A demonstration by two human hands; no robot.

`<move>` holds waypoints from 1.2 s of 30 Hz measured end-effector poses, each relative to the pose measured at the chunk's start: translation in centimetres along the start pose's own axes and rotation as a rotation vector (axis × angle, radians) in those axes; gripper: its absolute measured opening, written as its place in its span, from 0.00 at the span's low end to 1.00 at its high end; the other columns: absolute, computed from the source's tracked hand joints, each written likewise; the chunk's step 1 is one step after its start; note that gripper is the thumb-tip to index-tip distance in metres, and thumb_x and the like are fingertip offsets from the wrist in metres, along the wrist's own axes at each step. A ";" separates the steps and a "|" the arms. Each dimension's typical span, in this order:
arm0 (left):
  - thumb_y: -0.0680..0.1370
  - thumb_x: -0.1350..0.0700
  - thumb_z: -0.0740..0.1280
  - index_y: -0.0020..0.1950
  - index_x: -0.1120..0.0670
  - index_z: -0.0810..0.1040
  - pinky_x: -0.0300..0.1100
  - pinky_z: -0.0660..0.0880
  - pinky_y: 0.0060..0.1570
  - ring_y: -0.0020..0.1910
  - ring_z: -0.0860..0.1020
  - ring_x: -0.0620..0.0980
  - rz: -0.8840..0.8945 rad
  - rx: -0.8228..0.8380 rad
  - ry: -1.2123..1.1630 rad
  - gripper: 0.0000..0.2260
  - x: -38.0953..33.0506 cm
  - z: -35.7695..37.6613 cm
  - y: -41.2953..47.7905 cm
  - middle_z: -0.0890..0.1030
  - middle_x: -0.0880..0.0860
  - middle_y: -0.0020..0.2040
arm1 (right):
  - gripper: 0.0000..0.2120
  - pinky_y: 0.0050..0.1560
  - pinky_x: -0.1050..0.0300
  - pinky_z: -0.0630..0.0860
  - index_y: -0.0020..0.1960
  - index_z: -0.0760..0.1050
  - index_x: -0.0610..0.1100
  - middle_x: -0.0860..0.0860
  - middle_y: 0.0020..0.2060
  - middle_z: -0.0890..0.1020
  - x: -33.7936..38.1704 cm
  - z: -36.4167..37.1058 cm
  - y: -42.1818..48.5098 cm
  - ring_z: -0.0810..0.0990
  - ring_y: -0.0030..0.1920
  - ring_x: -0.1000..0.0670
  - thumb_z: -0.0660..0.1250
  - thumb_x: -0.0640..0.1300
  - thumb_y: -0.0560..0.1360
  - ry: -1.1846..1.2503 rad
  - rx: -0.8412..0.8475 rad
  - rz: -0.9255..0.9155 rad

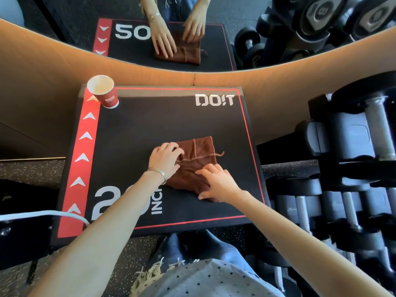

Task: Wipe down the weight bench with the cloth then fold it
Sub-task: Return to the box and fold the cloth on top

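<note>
A brown cloth [198, 159], folded into a small rectangle, lies on the black padded top [137, 133] with a red stripe and white print. My left hand [166, 160], with thin bracelets at the wrist, rests on the cloth's left side, fingers laid over a fold edge. My right hand [217, 182] presses with spread fingers on the cloth's near right corner. A loose thread sticks out at the cloth's right edge. The mirror behind shows both hands lying on the cloth.
A red paper cup [104, 92] stands at the far left corner of the top. A dumbbell rack [353, 168] fills the right side. A curved wooden mirror frame [64, 69] runs behind. A white cable [42, 215] crosses at near left.
</note>
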State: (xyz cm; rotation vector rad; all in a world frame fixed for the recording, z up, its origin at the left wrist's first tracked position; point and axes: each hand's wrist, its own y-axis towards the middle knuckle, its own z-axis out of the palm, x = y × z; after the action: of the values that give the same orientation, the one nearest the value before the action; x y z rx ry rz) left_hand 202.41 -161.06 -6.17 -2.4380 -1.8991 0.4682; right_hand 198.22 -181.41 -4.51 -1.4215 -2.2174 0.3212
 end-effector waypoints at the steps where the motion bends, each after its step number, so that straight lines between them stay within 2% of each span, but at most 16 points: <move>1: 0.74 0.52 0.68 0.64 0.47 0.73 0.46 0.65 0.63 0.67 0.66 0.50 -0.001 -0.009 0.006 0.18 0.0 0.0 -0.1 0.69 0.48 0.67 | 0.32 0.57 0.48 0.68 0.69 0.66 0.50 0.49 0.64 0.68 0.3 0.5 -0.2 0.65 0.64 0.45 0.73 0.53 0.69 -0.033 -0.009 -0.007; 4: 0.76 0.49 0.66 0.64 0.47 0.72 0.46 0.69 0.58 0.66 0.66 0.51 -0.025 -0.038 0.040 0.17 0.2 0.1 -0.7 0.70 0.49 0.66 | 0.20 0.52 0.51 0.66 0.65 0.71 0.49 0.50 0.61 0.72 0.0 0.7 -0.1 0.69 0.62 0.45 0.65 0.41 0.73 -0.141 -0.139 -0.070; 7: 0.78 0.48 0.62 0.64 0.48 0.70 0.46 0.70 0.51 0.61 0.69 0.53 -0.106 -0.055 0.111 0.15 -0.3 0.2 -1.4 0.71 0.51 0.63 | 0.17 0.50 0.52 0.63 0.58 0.77 0.49 0.52 0.56 0.77 -1.6 -1.0 0.5 0.72 0.58 0.45 0.63 0.35 0.72 -0.200 -0.279 -0.111; 9: 0.79 0.47 0.60 0.65 0.48 0.69 0.47 0.69 0.50 0.60 0.70 0.54 -0.155 -0.054 0.153 0.15 -0.9 0.4 -1.8 0.71 0.52 0.63 | 0.18 0.52 0.52 0.64 0.56 0.79 0.50 0.53 0.56 0.78 -2.7 -2.6 1.0 0.72 0.58 0.46 0.62 0.33 0.72 -0.171 -0.321 -0.055; 11: 0.80 0.50 0.59 0.66 0.49 0.68 0.48 0.69 0.53 0.60 0.71 0.55 -0.167 -0.041 0.167 0.15 -1.3 0.5 -1.9 0.71 0.52 0.63 | 0.20 0.53 0.52 0.70 0.59 0.78 0.51 0.53 0.58 0.76 -3.5 -4.0 1.5 0.73 0.59 0.47 0.62 0.33 0.72 -0.014 -0.179 -0.003; 13: 0.80 0.53 0.59 0.67 0.49 0.69 0.50 0.66 0.62 0.64 0.69 0.54 -0.153 -0.026 0.138 0.16 -1.1 0.5 -1.8 0.69 0.52 0.66 | 0.21 0.55 0.52 0.74 0.62 0.76 0.49 0.49 0.59 0.74 -4.2 -4.7 1.5 0.75 0.58 0.46 0.65 0.33 0.72 0.201 0.015 -0.001; 15: 0.78 0.54 0.61 0.65 0.49 0.72 0.52 0.62 0.66 0.67 0.67 0.53 -0.147 -0.053 0.083 0.15 -0.9 0.1 -2.2 0.69 0.51 0.67 | 0.22 0.58 0.51 0.73 0.64 0.73 0.48 0.48 0.60 0.71 -4.9 -4.4 0.9 0.72 0.59 0.45 0.67 0.36 0.71 0.197 0.061 -0.011; 17: 0.75 0.51 0.64 0.57 0.51 0.77 0.50 0.67 0.56 0.59 0.71 0.54 -0.132 -0.166 0.084 0.11 -1.1 -0.1 -3.1 0.74 0.51 0.60 | 0.24 0.58 0.47 0.72 0.65 0.70 0.50 0.48 0.61 0.70 -5.5 -3.3 0.3 0.68 0.61 0.44 0.71 0.42 0.70 0.062 0.048 0.016; 19: 0.71 0.46 0.68 0.49 0.50 0.77 0.48 0.66 0.46 0.52 0.73 0.54 -0.114 -0.204 0.071 0.12 -2.2 0.1 -4.1 0.76 0.50 0.51 | 0.27 0.55 0.46 0.73 0.66 0.68 0.50 0.49 0.61 0.68 -5.5 -2.0 -0.2 0.65 0.60 0.44 0.73 0.46 0.69 -0.014 0.038 0.042; 21: 0.69 0.40 0.69 0.51 0.49 0.76 0.47 0.65 0.47 0.52 0.72 0.53 -0.053 -0.103 0.081 0.17 -3.6 0.9 -4.7 0.75 0.49 0.51 | 0.24 0.51 0.50 0.75 0.65 0.69 0.49 0.48 0.60 0.69 -5.0 -1.1 -0.3 0.67 0.60 0.44 0.72 0.46 0.71 -0.026 -0.037 0.063; 24: 0.70 0.39 0.68 0.61 0.48 0.72 0.48 0.65 0.53 0.59 0.70 0.53 -0.014 0.016 0.130 0.23 -4.7 1.9 -4.5 0.73 0.49 0.60 | 0.20 0.48 0.52 0.74 0.63 0.70 0.47 0.47 0.57 0.73 -4.3 -0.6 -0.1 0.73 0.58 0.44 0.68 0.43 0.73 0.031 -0.107 0.076; 27: 0.73 0.46 0.69 0.58 0.48 0.74 0.47 0.65 0.52 0.58 0.72 0.52 -0.023 -0.027 0.101 0.17 -4.3 1.7 -4.5 0.76 0.49 0.57 | 0.20 0.44 0.55 0.71 0.63 0.69 0.48 0.48 0.56 0.77 -3.9 -0.8 -0.2 0.76 0.54 0.44 0.68 0.45 0.72 0.100 -0.067 0.041; 30: 0.75 0.52 0.65 0.54 0.48 0.77 0.45 0.63 0.52 0.56 0.74 0.50 -0.034 -0.067 0.083 0.08 -3.2 0.9 -4.5 0.79 0.47 0.53 | 0.20 0.44 0.53 0.75 0.62 0.66 0.50 0.46 0.53 0.79 -3.6 -1.3 -0.5 0.78 0.47 0.44 0.68 0.46 0.72 0.179 0.011 -0.009; 33: 0.76 0.52 0.64 0.56 0.45 0.77 0.47 0.61 0.58 0.60 0.72 0.49 -0.085 0.165 0.045 0.09 -2.1 -0.5 -3.9 0.78 0.46 0.56 | 0.16 0.42 0.54 0.75 0.60 0.70 0.53 0.46 0.47 0.80 -3.0 -2.4 -0.2 0.78 0.41 0.46 0.67 0.47 0.74 0.298 0.169 -0.048; 36: 0.76 0.56 0.63 0.52 0.44 0.78 0.56 0.58 0.66 0.63 0.68 0.51 -0.189 0.417 0.060 0.09 -1.7 -2.1 -3.0 0.78 0.48 0.56 | 0.12 0.44 0.61 0.72 0.58 0.75 0.55 0.56 0.41 0.81 -2.5 -3.6 0.5 0.78 0.39 0.57 0.66 0.48 0.75 0.370 0.318 -0.061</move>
State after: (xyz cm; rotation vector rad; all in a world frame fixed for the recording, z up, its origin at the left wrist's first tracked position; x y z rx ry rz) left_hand 199.66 -161.56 -3.21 -1.9697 -1.7694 0.6908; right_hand 201.32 -183.61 -2.32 -1.1359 -1.8130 0.3410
